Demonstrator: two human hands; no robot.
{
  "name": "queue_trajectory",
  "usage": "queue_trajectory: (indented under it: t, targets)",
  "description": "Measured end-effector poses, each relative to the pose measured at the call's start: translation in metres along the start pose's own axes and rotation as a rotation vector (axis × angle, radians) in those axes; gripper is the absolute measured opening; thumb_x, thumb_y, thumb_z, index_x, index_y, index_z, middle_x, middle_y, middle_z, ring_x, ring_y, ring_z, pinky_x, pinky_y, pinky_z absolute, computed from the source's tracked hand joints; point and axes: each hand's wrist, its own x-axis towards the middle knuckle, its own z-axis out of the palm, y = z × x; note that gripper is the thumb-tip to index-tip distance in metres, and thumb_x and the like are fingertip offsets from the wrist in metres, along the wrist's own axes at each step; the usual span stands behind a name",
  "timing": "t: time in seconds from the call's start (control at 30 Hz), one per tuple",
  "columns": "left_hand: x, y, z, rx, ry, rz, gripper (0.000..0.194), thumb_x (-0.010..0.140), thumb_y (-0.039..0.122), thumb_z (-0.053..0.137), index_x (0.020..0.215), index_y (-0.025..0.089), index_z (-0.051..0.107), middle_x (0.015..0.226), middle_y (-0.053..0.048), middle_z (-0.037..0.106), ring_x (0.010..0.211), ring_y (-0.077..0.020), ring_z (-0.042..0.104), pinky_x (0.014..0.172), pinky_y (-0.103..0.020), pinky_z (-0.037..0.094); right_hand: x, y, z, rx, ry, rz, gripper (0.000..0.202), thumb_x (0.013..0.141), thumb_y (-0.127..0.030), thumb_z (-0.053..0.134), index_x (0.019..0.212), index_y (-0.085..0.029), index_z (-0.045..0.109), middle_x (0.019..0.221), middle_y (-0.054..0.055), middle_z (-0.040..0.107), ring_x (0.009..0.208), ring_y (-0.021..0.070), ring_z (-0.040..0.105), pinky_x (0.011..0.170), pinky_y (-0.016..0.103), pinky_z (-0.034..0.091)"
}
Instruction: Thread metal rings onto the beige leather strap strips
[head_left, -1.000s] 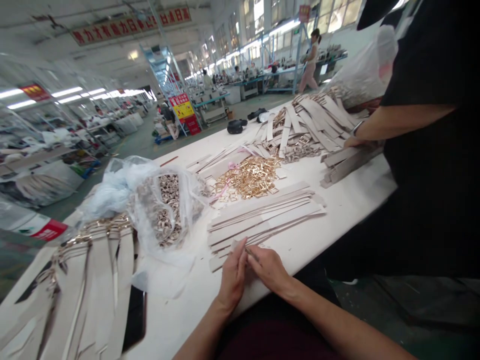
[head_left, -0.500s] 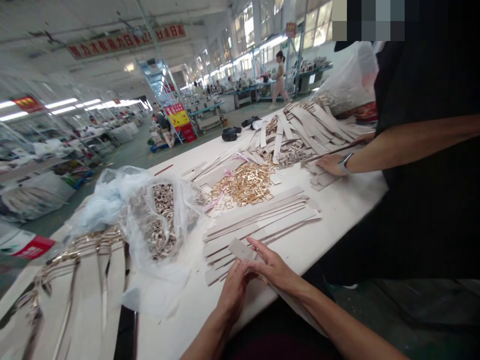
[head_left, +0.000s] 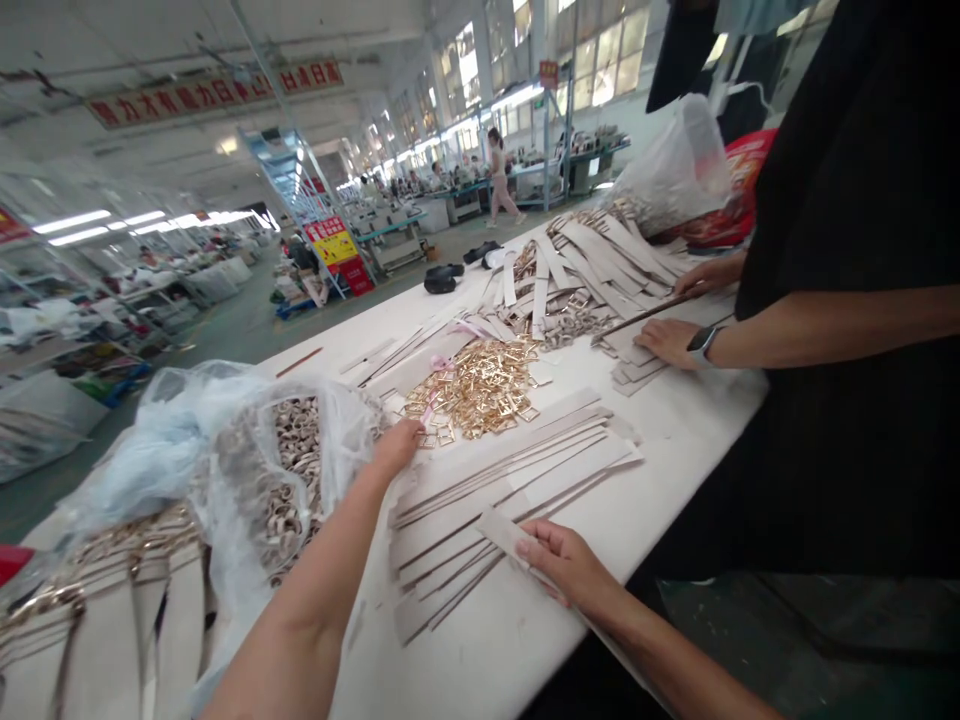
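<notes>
My right hand (head_left: 564,562) pinching one beige strap (head_left: 504,528) near table's (head_left: 697,420) front edge, strap end lying over strap stack (head_left: 510,470). My left hand (head_left: 397,443) stretched out to gold buckle pile (head_left: 480,385), fingertips at pile's near edge; closed on buckle or not, cannot tell. Bag of loops (head_left: 289,475) just left of forearm. Co-worker's hands (head_left: 670,340) on far straps.

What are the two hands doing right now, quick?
Left hand: reaching to the edge of the gold buckle pile; whether it grips a buckle cannot be told.
Right hand: closed on one beige strap.
</notes>
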Motion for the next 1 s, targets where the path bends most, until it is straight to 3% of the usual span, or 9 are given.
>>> queue_trajectory:
  t: [0.2, 0.3, 0.4, 0.57, 0.67, 0.77, 0.9, 1.0]
  targets:
    - [0.027, 0.0, 0.005, 0.17, -0.085, 0.014, 0.01, 0.062, 0.009, 0.058, 0.067, 0.017, 0.064, 0.09, -0.01, 0.068, 0.089, -0.026, 0.06, 0.081, -0.036, 0.043, -0.001, 0.001, -0.001, 0.021, 0.002, -0.005, 0.039, 0.08, -0.051, 0.058, 0.096, -0.015, 0.06, 0.068, -0.001, 0.06, 0.046, 0.0062, 0.046, 0.041, 0.017, 0.035]
    - [0.026, -0.004, 0.002, 0.167, -0.099, 0.003, 0.008, 0.058, 0.011, 0.062, 0.062, 0.017, 0.061, 0.082, -0.008, 0.067, 0.088, -0.0261, 0.06, 0.079, -0.034, 0.042, -0.002, -0.001, -0.002, 0.045, 0.005, -0.04, 0.037, 0.081, -0.048, 0.059, 0.095, -0.014, 0.061, 0.076, 0.002, 0.063, 0.058, 0.0086, 0.053, 0.05, 0.018, 0.041]
    - [0.016, -0.008, -0.003, 0.092, -0.099, -0.009, 0.007, 0.061, 0.015, 0.06, 0.067, 0.018, 0.061, 0.074, -0.005, 0.067, 0.082, -0.023, 0.061, 0.074, -0.032, 0.044, -0.002, 0.0, -0.002, 0.038, 0.004, -0.032, 0.036, 0.081, -0.047, 0.058, 0.096, -0.014, 0.061, 0.074, 0.001, 0.062, 0.053, 0.0072, 0.051, 0.044, 0.016, 0.037]
    - [-0.015, -0.011, -0.016, -0.178, -0.17, -0.055, 0.018, 0.069, 0.027, 0.055, 0.081, 0.015, 0.062, 0.061, -0.001, 0.063, 0.056, -0.0155, 0.059, 0.058, -0.026, 0.047, -0.002, 0.001, -0.001, -0.004, 0.004, -0.026, 0.037, 0.08, -0.049, 0.058, 0.096, -0.015, 0.059, 0.066, -0.003, 0.057, 0.042, 0.0047, 0.042, 0.036, 0.016, 0.031]
    - [-0.043, -0.003, -0.026, -0.351, -0.201, -0.06, 0.028, 0.073, 0.034, 0.055, 0.09, 0.013, 0.063, 0.072, -0.003, 0.065, 0.063, -0.0141, 0.06, 0.059, -0.025, 0.049, -0.005, -0.003, 0.0, 0.004, 0.012, -0.024, 0.038, 0.079, -0.051, 0.058, 0.094, -0.015, 0.059, 0.063, -0.004, 0.055, 0.04, 0.0042, 0.041, 0.034, 0.015, 0.029]
    - [-0.076, 0.018, -0.037, -0.493, -0.261, -0.05, 0.03, 0.072, 0.036, 0.06, 0.093, 0.015, 0.064, 0.079, -0.004, 0.066, 0.069, -0.0136, 0.06, 0.061, -0.023, 0.049, -0.01, -0.012, -0.001, 0.044, 0.038, -0.016, 0.039, 0.076, -0.051, 0.061, 0.089, -0.015, 0.059, 0.058, -0.006, 0.052, 0.037, 0.0031, 0.036, 0.032, 0.015, 0.026]
    - [-0.119, 0.059, -0.046, -0.721, -0.513, -0.025, 0.025, 0.07, 0.032, 0.068, 0.088, 0.015, 0.067, 0.073, -0.002, 0.066, 0.061, -0.0105, 0.056, 0.058, -0.02, 0.046, -0.017, -0.029, 0.003, 0.096, 0.061, -0.051, 0.036, 0.073, -0.049, 0.065, 0.085, -0.016, 0.06, 0.059, -0.006, 0.052, 0.037, 0.0022, 0.036, 0.032, 0.014, 0.027]
    - [-0.137, 0.083, -0.041, -0.744, -0.735, 0.024, 0.018, 0.068, 0.026, 0.069, 0.082, 0.014, 0.069, 0.069, -0.001, 0.066, 0.059, -0.0099, 0.055, 0.056, -0.02, 0.044, -0.018, -0.038, 0.014, 0.1, -0.024, -0.076, 0.034, 0.072, -0.045, 0.067, 0.088, -0.015, 0.063, 0.063, -0.005, 0.055, 0.04, 0.0021, 0.038, 0.034, 0.014, 0.03]
